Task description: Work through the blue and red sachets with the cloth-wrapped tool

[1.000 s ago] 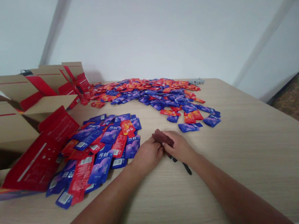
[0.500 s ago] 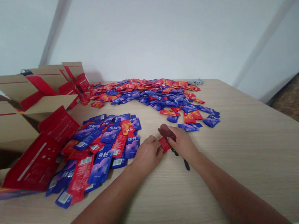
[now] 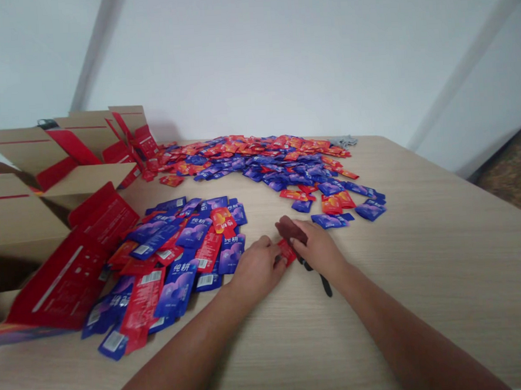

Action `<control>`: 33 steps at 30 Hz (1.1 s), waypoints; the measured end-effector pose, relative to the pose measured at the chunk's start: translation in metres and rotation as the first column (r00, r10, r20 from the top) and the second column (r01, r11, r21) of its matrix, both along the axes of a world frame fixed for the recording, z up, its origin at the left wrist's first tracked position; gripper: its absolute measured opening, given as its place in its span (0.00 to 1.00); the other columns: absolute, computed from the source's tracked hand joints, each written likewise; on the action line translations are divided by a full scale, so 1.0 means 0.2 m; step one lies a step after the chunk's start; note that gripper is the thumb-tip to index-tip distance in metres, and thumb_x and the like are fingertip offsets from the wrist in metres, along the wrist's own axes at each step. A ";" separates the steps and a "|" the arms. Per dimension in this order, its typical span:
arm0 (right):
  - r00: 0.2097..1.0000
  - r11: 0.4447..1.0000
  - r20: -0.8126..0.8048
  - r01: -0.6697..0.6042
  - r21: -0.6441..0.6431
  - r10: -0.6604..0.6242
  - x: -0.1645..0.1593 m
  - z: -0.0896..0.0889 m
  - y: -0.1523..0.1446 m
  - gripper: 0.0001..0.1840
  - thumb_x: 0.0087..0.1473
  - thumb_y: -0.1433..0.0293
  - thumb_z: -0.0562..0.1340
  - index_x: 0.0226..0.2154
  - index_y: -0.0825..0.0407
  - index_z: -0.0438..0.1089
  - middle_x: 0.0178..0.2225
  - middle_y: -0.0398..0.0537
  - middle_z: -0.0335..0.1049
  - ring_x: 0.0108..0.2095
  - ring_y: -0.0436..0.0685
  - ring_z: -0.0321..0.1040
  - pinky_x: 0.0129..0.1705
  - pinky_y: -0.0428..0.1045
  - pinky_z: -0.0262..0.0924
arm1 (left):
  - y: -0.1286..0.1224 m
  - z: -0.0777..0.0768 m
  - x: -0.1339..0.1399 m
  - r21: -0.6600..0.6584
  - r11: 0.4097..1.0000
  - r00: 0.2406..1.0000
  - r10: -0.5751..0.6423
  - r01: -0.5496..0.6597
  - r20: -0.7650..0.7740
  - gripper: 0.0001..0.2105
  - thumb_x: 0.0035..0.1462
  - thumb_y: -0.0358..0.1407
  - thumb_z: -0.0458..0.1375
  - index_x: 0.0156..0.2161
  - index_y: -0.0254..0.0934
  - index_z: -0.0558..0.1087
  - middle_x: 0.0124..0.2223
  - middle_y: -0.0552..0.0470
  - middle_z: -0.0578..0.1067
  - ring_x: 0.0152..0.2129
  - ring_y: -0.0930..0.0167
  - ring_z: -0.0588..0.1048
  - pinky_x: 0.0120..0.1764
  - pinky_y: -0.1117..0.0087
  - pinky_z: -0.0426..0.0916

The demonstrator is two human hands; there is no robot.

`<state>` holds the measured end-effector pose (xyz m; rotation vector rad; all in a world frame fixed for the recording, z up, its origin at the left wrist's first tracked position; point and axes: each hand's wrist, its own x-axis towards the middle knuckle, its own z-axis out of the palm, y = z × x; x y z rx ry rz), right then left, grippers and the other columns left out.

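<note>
Near the middle of the table my right hand [image 3: 321,247] is closed round a reddish-brown object [image 3: 291,229] with a smooth, lumpy end. Its kind I cannot make out. Below that hand a thin black strip [image 3: 326,286] sticks out, seemingly part of the same object. A small red packet [image 3: 287,251] lies under the object's edge. My left hand [image 3: 258,266], fingers curled, pinches the packet's left side; its fingertips are partly hidden. Just left of it spreads a pile of blue and red packets [image 3: 177,282], some with barcodes showing.
Open cardboard boxes [image 3: 19,230] with red printed flaps stand along the left. A long heap of red and blue packets [image 3: 258,160] stretches across the back, with several loose ones [image 3: 332,220] at its right end. Behind them lies a grey cloth-like item [image 3: 343,141].
The view has shifted very slightly. Both hands, the brown object and the red packet keep nearly the same positions.
</note>
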<state>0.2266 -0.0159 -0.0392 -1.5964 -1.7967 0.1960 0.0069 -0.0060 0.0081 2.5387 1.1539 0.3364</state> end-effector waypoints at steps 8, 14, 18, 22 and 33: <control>1.000 1.000 0.015 -0.002 0.026 0.002 0.02 -0.01 0.00 0.28 0.61 0.72 0.64 0.63 0.51 0.71 0.58 0.57 0.77 0.58 0.66 0.73 0.64 0.63 0.66 | 0.00 -0.02 0.01 0.073 0.997 1.000 -0.008 0.008 0.004 0.11 0.69 0.39 0.57 0.38 0.39 0.80 0.45 0.45 0.76 0.43 0.64 0.76 0.46 0.65 0.70; 0.991 0.991 0.005 -0.136 0.017 0.136 -0.02 0.00 -0.01 0.28 0.60 0.71 0.64 0.63 0.48 0.71 0.58 0.53 0.77 0.59 0.65 0.72 0.65 0.62 0.66 | 0.01 -0.02 0.01 0.095 0.995 0.999 -0.025 0.022 0.029 0.13 0.71 0.40 0.56 0.35 0.38 0.77 0.41 0.45 0.78 0.40 0.64 0.76 0.43 0.64 0.69; 1.000 1.000 0.007 -0.030 -0.002 0.030 0.00 -0.01 0.01 0.28 0.60 0.71 0.64 0.63 0.48 0.71 0.58 0.55 0.77 0.58 0.66 0.73 0.64 0.63 0.66 | 0.01 -0.02 0.01 0.109 0.994 1.000 0.013 -0.013 0.006 0.12 0.69 0.40 0.57 0.35 0.38 0.75 0.40 0.45 0.78 0.38 0.64 0.75 0.40 0.65 0.68; 0.996 0.996 0.044 0.083 -0.022 -0.082 0.03 -0.02 0.02 0.27 0.60 0.71 0.64 0.62 0.52 0.72 0.56 0.59 0.78 0.57 0.68 0.73 0.62 0.64 0.66 | 0.01 -0.03 0.01 0.136 0.991 1.000 0.007 -0.006 -0.009 0.10 0.67 0.41 0.60 0.35 0.38 0.75 0.41 0.45 0.77 0.39 0.63 0.76 0.41 0.64 0.68; 0.986 0.985 0.002 -0.170 0.023 0.170 -0.01 0.01 -0.01 0.29 0.59 0.71 0.65 0.63 0.47 0.72 0.57 0.53 0.78 0.58 0.66 0.73 0.64 0.62 0.66 | 0.01 -0.03 0.01 0.104 0.995 0.997 -0.015 0.007 0.074 0.08 0.65 0.41 0.62 0.37 0.39 0.76 0.42 0.46 0.78 0.40 0.63 0.77 0.42 0.64 0.69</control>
